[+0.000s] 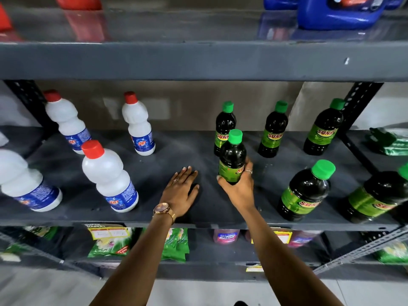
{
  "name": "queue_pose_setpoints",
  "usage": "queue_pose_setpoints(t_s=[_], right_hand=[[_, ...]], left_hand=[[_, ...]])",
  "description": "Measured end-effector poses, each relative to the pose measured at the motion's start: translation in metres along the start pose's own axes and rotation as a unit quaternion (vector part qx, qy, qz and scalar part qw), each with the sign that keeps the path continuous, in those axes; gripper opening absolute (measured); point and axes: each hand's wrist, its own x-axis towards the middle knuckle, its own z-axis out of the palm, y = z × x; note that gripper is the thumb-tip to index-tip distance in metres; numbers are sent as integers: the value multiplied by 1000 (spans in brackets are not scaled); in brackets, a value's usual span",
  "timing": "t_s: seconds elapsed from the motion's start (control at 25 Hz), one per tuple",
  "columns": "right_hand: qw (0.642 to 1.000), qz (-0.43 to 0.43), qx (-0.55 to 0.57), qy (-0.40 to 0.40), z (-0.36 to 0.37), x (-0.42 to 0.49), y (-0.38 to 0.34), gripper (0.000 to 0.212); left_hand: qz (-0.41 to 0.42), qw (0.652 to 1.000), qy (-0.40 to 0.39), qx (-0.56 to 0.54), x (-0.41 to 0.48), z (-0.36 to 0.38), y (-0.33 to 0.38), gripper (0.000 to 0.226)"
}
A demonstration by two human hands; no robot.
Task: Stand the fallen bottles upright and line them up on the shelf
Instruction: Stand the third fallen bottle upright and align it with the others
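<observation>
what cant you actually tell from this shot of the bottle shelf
All in the head view:
- The held dark bottle: the right hand covers its base, so whether it rests on the shelf is unclear; fingers hide part of its label.
- White bottle at far left: cut off by the frame edge.
- Dark bottle at far right: cap cut off by the edge.
- Blue jug on the upper shelf: top cropped.
- Lower-shelf packets: print too blurred to read.

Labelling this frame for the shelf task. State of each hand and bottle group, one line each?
left hand: open, flat on the shelf
right hand: gripping the held green-cap bottle low, upright
other green-cap bottles: five, upright
white red-cap bottles: four, upright
fallen bottles: none visible
</observation>
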Motion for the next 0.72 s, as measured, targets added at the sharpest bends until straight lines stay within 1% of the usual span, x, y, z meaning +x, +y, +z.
queue_pose_setpoints(t_s=[0.08,0.12,0.2,0.28,0.36,0.44,0.52,0.72], right_hand=[[1000,12,-21,-9,0,-4,8,75],[999,14,-43,3,1,-5,8,77],[995,14,-85,44,7,-2,3,90],[992,14,-100,69,11,1,-4,97],[996,3,-77,43,8,0,1,93],[999,11,-47,12,3,-3,8,86],[999,13,-45,13,0,-3,10,83],[998,-19,-53,-1,-2,6,6,76]], left_hand=[[-1,1000,3,3,0,1,-1,52],[-1,1000,3,3,0,1,-1,52],[0,1000,3,6,0,1,-1,52],[1,1000,0,8,0,0,-1,52],[2,1000,-1,8,0,0,-1,52],[0,1000,-3,6,0,1,-1,52],[-2,1000,-4,7,1,0,0,51],[-6,1000,-6,1,-2,-2,1,51]])
